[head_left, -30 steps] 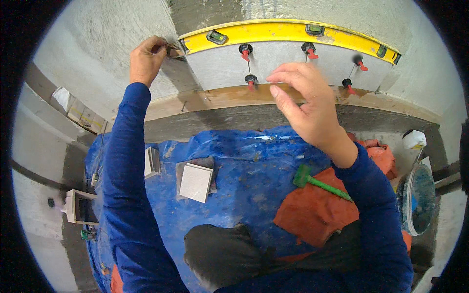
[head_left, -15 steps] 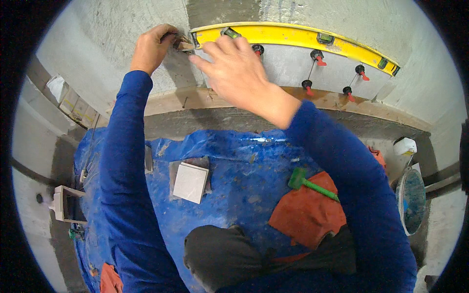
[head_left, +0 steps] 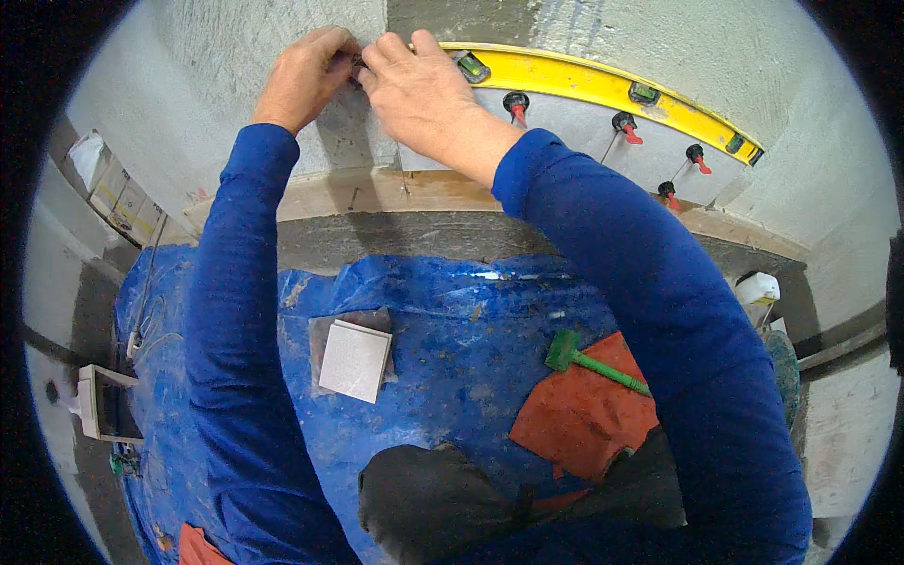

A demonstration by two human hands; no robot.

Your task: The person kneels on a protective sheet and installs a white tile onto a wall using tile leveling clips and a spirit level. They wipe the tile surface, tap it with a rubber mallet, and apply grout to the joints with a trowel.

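We see two hands, left hand (head_left: 306, 75) and right hand (head_left: 419, 94), pinching one small object we cannot identify, one yellow level (head_left: 603, 89), four red-tipped clips (head_left: 626, 127), one green mallet (head_left: 593, 363), one loose tile (head_left: 355, 361).

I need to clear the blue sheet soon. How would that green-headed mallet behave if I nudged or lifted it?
The green mallet lies flat, partly on the orange cloth, so it would probably drag rather than slide freely. Its thin handle looks rigid. The blocky head likely makes it head-heavy and unlikely to roll far.
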